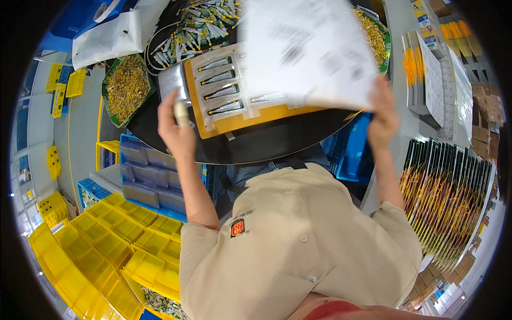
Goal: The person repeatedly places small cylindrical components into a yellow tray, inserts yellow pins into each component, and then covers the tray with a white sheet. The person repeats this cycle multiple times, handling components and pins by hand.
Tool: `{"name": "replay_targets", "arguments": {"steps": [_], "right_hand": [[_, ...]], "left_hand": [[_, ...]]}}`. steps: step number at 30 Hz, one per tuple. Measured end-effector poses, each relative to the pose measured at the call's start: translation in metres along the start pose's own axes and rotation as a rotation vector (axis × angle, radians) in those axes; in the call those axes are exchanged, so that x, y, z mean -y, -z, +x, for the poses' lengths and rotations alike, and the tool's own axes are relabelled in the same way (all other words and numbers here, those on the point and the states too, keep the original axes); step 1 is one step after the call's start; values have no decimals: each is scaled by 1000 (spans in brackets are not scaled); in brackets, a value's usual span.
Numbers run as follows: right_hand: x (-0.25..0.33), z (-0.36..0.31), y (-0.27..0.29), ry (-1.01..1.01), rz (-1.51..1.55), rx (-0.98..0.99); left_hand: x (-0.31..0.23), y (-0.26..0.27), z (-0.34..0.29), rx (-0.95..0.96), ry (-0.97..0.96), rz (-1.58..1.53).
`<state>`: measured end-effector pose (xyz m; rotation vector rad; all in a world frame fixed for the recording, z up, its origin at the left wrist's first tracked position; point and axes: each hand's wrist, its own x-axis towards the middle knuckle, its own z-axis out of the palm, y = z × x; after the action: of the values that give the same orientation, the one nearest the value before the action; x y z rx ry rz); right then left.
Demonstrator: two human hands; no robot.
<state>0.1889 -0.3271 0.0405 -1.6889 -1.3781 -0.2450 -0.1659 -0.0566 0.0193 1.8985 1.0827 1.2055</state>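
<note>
1. Two bare hands work at the round black table (277,134); the right hand (382,114) appears to grip the lower right corner of a white sheet (309,50), fingers closed on its edge.
2. The left hand (177,128) is raised with fingers partly curled, a pale cover (181,114) on one digit. It is just beside a silvery block (174,81); whether it touches or holds that block, I cannot tell.
3. The sheet is over the right part of a yellow-rimmed tray (229,129), whose left column shows four slim tubes (221,92) lying in pale slots.
4. My reading of the step: the sheet is being handled over the loaded tray, either laid on or lifted away; one still moment does not settle which.
5. Either way, the next move seems to call for keeping the corner pinched and the sheet level, so that it does not drag the tubes out of their slots.
6. Hard to make out: the sheet and right hand are blurred, and the dark patches on the sheet cannot be read.
7. Most of the tray's right part is hidden, with only one more tube partly showing; the sheet's top is cut off by the frame.
</note>
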Motion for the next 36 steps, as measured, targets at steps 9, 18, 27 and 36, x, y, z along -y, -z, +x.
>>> {"name": "replay_targets", "arguments": {"steps": [9, 18, 27, 36], "right_hand": [[50, -71, -83, 196, -105, 553], [-200, -23, -22, -914, -225, -519], [-310, -113, -46, -1370, 803, -572], [0, -167, -84, -1696, 623, 220]], "left_hand": [[27, -99, 32, 685, -264, 741], [35, -115, 17, 690, -258, 751], [48, -105, 30, 702, -290, 807], [5, -64, 38, 438, -281, 277]]}}
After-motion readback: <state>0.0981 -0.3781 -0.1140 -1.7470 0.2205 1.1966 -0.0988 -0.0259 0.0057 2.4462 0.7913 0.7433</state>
